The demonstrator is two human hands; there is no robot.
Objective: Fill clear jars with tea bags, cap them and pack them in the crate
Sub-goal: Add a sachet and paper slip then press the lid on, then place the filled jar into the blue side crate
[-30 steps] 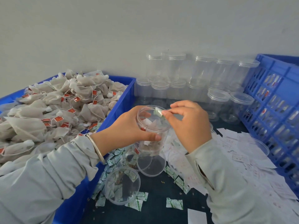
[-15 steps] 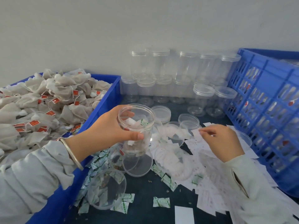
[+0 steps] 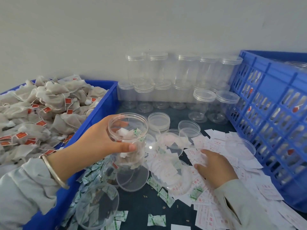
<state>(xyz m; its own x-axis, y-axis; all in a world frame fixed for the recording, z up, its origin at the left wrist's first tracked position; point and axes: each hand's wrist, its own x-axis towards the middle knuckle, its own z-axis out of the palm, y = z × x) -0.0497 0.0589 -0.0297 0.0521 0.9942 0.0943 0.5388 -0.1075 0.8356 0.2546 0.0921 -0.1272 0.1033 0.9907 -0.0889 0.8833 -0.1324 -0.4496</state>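
Left of the jar [image 3: 127, 138] I see a bin [image 3: 98, 117] heaped with tea bags [image 3: 41, 110]. My left hand [image 3: 99, 143] grips the uncapped jar, bags inside. Right of it, my right hand [image 3: 214, 168] rests flat on paper slips [image 3: 216, 143], fingers loose, beside the crate [image 3: 274, 123].

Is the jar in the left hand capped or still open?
Open: the jar has a bare rim, no lid, in the left hand.

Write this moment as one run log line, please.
left hand: grips open jar, tea bags inside, uncapped | right hand: flat on paper slips | crate: at right
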